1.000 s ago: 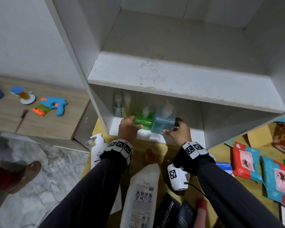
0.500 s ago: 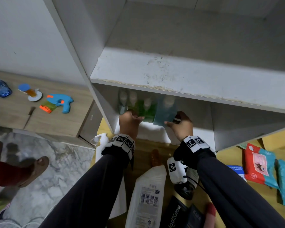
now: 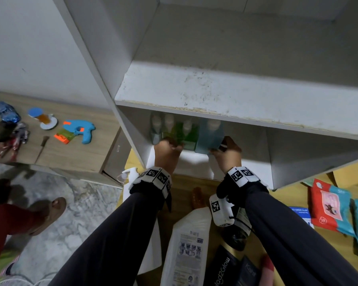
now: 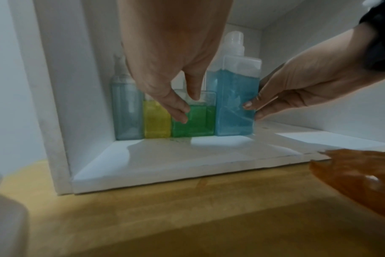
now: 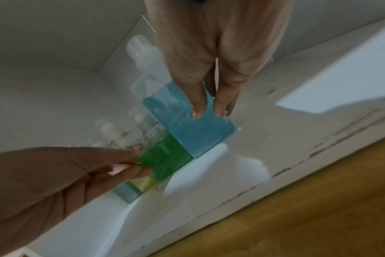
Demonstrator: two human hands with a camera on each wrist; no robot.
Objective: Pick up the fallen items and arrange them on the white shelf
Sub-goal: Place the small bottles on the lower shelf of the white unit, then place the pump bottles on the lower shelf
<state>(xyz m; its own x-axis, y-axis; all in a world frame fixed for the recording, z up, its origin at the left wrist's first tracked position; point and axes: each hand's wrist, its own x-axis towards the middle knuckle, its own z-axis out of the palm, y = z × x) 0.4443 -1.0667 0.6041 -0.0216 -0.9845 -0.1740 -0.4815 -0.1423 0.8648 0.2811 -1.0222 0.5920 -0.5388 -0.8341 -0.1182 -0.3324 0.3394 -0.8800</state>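
In the white shelf's (image 3: 215,91) bottom compartment (image 4: 187,156), a row of bottles stands against the back left corner. A grey-blue bottle (image 4: 126,107) and a yellow one (image 4: 156,121) come first. My left hand (image 3: 167,149) pinches the green bottle (image 4: 198,121) between thumb and fingers (image 4: 178,111). My right hand (image 3: 225,151) grips the taller blue bottle (image 4: 233,107) at its right edge, thumb and finger on its face (image 5: 196,113). Both bottles stand upright on the shelf floor, touching each other. From the head view the upper shelf board hides their tops.
On the yellow floor mat in front of the shelf lie a white pouch (image 3: 186,244), a white pump bottle (image 3: 128,174), an orange bottle (image 3: 196,197), dark boxes (image 3: 225,267) and red and teal wipe packs (image 3: 329,205). A low wooden cabinet with a toy gun (image 3: 79,129) stands left. Another person's foot (image 3: 48,213) is at lower left.
Both hands carried the green and blue bottles from the compartment's front edge deeper inside. The bottles now stand at the back beside the yellow one.
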